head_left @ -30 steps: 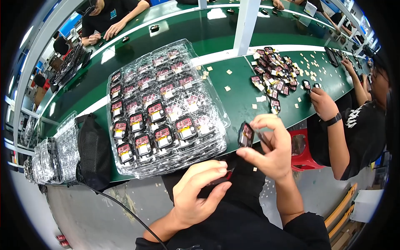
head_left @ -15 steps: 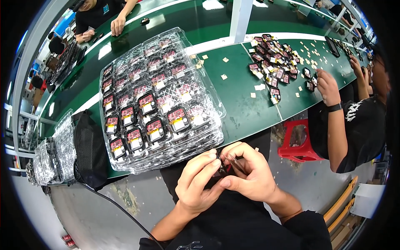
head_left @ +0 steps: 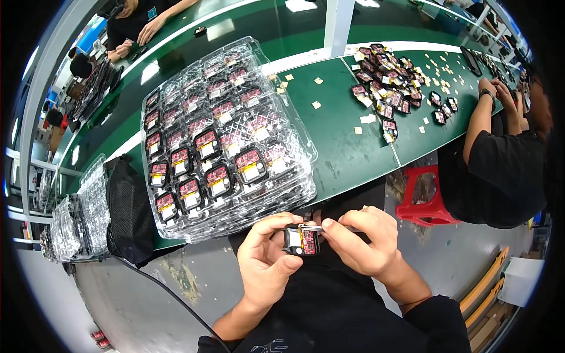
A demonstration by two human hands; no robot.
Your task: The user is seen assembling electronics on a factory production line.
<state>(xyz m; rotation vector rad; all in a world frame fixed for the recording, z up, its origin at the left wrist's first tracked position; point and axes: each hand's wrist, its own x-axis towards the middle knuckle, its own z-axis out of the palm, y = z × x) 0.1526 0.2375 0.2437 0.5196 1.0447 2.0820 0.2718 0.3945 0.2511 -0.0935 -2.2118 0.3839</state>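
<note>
In front of my body, my left hand [head_left: 259,256] grips a small black electronics casing [head_left: 309,242] by its left side. Its inside faces up, with a red circuit board, a white battery-like block and yellow tape. Between the thumb and fingers of my right hand [head_left: 372,242] are metal tweezers [head_left: 311,227], whose tips reach over the casing's upper edge. Just beyond my hands lies a stack of clear plastic trays [head_left: 301,132]; similar casings sit in the top tray's pockets, the near-left ones standing out most clearly.
Right of the trays, a heap of similar casings [head_left: 388,82] lies on the green bench [head_left: 335,147] among small tan squares. A co-worker [head_left: 494,170] sits at right near a red stool [head_left: 421,197]. A black bag [head_left: 126,212] and a grey post [head_left: 338,29] stand near the trays.
My hands have drawn apart slightly, and the casing's inside now shows. The tweezers lie across its upper edge. The right co-worker's hands have moved away from the loose casings.
</note>
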